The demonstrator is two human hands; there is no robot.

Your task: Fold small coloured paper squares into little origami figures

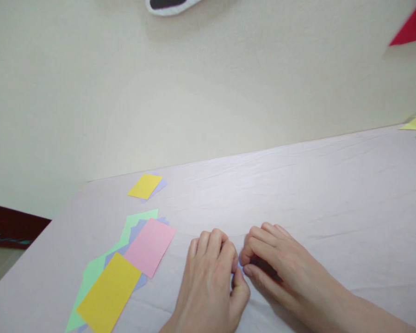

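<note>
hands (211, 282) (284, 263): two; pink sheet (150, 247): one; left-side yellow sheets (108, 293) (145, 186): two; table (298, 194): one

Body notes, head cam: 2 bare hands, backs mostly in view. L hand (206, 284): smooth, fairly broad back, faint tendon ridges twd. knuckles; 4 fingers + thumb (240, 293) vis., thumb short-looking w/ rounded end; cut off by bottom edge of view. R hand (284, 261): 4 fingers + thumb also vis., fingers slim, rounded at ends, sl. creased at jts; back smooth. R forearm (360, 307): bare, slender, smooth outline, runs out of view at lower R. Nails approx. short; fine detail (nail edges, skin lines) too blurred to tell.
</note>
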